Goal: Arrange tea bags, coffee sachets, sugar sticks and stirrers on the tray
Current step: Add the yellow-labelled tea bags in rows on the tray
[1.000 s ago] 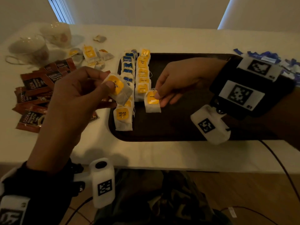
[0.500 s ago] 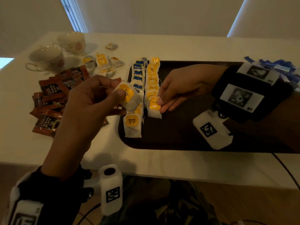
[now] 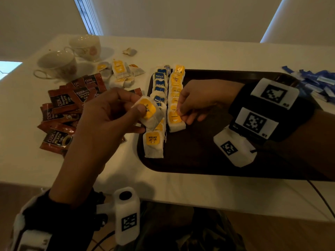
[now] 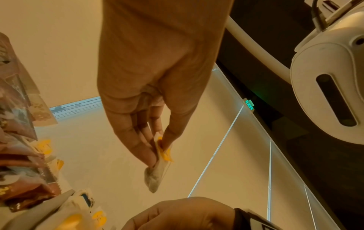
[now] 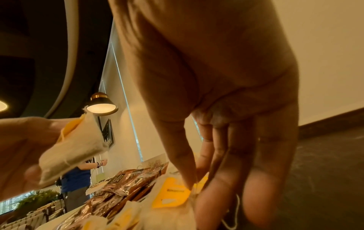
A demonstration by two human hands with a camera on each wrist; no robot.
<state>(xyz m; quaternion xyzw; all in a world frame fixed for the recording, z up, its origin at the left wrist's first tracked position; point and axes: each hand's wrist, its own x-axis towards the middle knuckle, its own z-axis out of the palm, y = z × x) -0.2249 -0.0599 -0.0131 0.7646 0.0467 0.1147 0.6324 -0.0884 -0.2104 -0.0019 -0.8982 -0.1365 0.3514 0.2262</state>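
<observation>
White table (image 3: 199, 57) carries a dark tray (image 3: 208, 160). Left hand (image 3: 101, 124) pinches a tea bag (image 3: 149, 113) between thumb and fingers, raised above the tray's left edge. Right hand (image 3: 203, 98), just right of it, pinches the tag of the nearest bag in the yellow row (image 3: 175, 122).

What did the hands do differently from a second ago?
Hardly anything. The right hand still pinches the nearest tea bag of the yellow row on the tray, settling it in place. The left hand keeps holding another yellow-tagged tea bag above the tray's left edge. The coffee sachets and cups stayed put.
</observation>
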